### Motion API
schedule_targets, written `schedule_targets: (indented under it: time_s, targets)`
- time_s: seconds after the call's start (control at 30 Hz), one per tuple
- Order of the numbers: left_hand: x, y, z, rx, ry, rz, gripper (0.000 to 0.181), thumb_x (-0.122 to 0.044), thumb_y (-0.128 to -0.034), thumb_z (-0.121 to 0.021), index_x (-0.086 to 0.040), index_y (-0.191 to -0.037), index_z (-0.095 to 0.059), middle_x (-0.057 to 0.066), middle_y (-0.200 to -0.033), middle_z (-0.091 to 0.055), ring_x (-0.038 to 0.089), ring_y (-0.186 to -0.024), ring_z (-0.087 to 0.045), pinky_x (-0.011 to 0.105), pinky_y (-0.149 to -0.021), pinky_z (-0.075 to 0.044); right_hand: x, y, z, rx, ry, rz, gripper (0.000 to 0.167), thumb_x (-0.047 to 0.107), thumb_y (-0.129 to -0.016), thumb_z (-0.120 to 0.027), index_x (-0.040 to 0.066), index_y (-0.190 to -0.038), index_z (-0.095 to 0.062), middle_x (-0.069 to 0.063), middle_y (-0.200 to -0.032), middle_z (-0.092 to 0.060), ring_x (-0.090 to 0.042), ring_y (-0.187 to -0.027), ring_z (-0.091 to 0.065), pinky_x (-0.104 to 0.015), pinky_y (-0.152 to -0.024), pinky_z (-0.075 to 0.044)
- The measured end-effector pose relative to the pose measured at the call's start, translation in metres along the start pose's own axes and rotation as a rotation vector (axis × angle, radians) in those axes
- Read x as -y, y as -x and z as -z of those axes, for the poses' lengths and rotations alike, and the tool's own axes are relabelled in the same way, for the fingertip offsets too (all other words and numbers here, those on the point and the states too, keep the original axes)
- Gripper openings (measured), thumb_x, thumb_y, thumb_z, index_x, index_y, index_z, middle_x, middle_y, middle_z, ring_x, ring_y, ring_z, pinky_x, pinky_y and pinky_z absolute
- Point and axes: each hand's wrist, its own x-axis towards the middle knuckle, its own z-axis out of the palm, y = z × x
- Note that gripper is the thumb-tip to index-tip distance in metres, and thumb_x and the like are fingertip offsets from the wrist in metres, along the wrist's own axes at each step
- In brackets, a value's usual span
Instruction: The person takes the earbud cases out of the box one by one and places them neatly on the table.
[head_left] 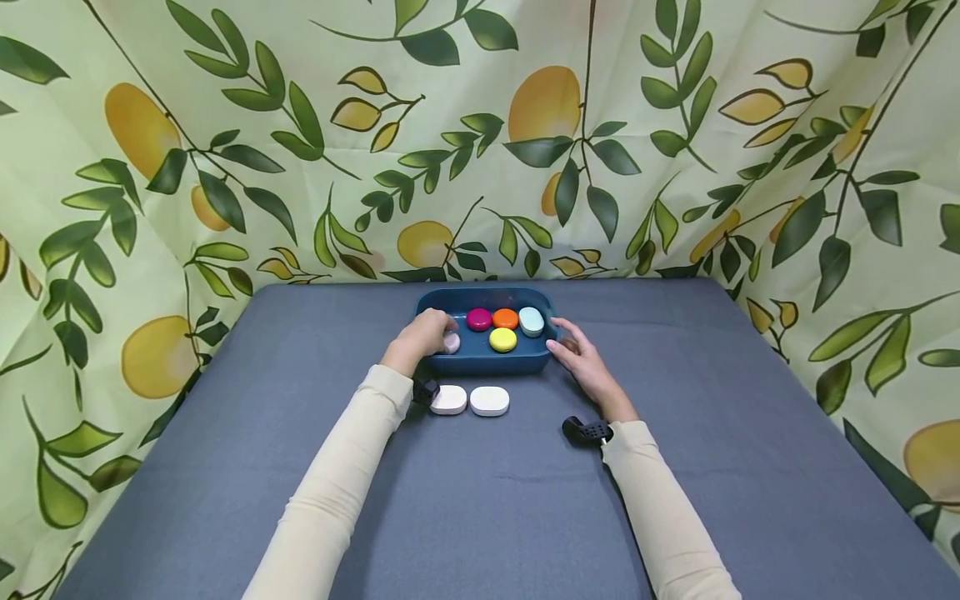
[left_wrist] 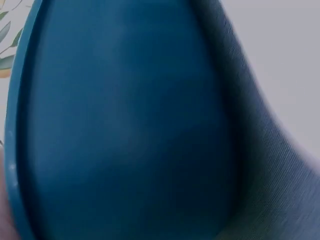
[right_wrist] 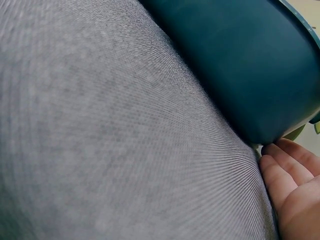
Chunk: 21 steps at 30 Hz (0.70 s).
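A dark blue container [head_left: 487, 364] holds rounded pieces: magenta [head_left: 479, 319], orange [head_left: 506, 318], yellow [head_left: 502, 340], pale blue [head_left: 531, 322] and pale lilac [head_left: 451, 342]. My left hand [head_left: 422, 337] reaches over its left end, fingertips beside the lilac piece; whether they grip it is hidden. The left wrist view shows the container's outer wall [left_wrist: 125, 120] close up, with a sliver of the hand [left_wrist: 6, 217] at the edge. At the right end, my right hand [head_left: 585, 362] has thumb and forefinger spread by the rim. Its fingers [right_wrist: 285, 167] lie against the container's end [right_wrist: 240, 65] in the right wrist view.
Two white oval pieces, one [head_left: 448, 400] by the left wrist and another [head_left: 490, 402] to its right, lie in front of the container. A grey cloth [head_left: 495, 500] covers the table. Behind and at both sides hangs a leaf-and-fruit patterned curtain [head_left: 465, 200].
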Motion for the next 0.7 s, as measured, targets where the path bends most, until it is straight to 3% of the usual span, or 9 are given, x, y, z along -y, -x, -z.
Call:
schedule_targets:
  time_s: [0.17,0.33,0.7]
  targets:
    - [-0.003,-0.008,-0.011,-0.035,0.154,-0.078,0.043,-0.012,-0.0834,-0.074,-0.003,-0.124,-0.064,0.013,-0.125,-0.068,0.026,-0.117,-0.062,0.038,-0.107,-0.047,0.0,0.0,0.0,-0.002,0.012,-0.001,0.056,0.021,-0.1,-0.051,0.011,-0.15,-0.028,-0.025,-0.16,-0.017,-0.04,-0.15,-0.017,-0.054,-0.121,-0.023]
    - [-0.005,-0.011,-0.015,-0.047,0.273,-0.106,0.045,-0.011,-0.0812,-0.076,0.0,-0.123,-0.064,0.016,-0.122,-0.068,0.026,-0.116,-0.065,0.036,-0.104,-0.05,-0.001,-0.001,0.001,0.0,0.009,-0.005,0.056,0.021,-0.1,-0.051,0.012,-0.15,-0.028,-0.024,-0.16,-0.015,-0.041,-0.15,-0.016,-0.054,-0.121,-0.023]
    - [-0.003,-0.009,-0.015,-0.03,0.269,-0.066,0.041,-0.004,-0.0804,-0.075,0.0,-0.12,-0.066,0.016,-0.121,-0.069,0.026,-0.113,-0.066,0.035,-0.103,-0.051,-0.002,-0.002,0.001,0.001,-0.003,-0.002,0.056,0.021,-0.1,-0.051,0.012,-0.15,-0.029,-0.025,-0.16,-0.015,-0.04,-0.15,-0.015,-0.054,-0.121,-0.023]
